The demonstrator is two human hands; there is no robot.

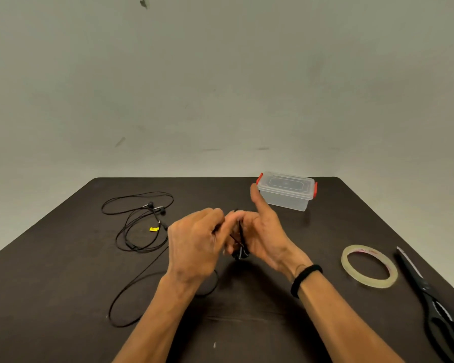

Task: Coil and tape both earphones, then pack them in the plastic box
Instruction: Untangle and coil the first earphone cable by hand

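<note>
Dark brown table with rounded corners against a plain greenish-grey wall (scuffed, dimly lit)

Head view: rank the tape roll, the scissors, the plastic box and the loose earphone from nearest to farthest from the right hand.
From the right hand:
1. Plastic box, just beyond the raised fingertip, lid on.
2. Tape roll, flat on the table to the right.
3. Loose earphone, uncoiled, left of the left hand.
4. Scissors, at the right edge.

Tape and earphone are close to call.

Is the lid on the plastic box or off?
On. The plastic box sits closed, its lid flat on top, with red clips at both ends.
</note>
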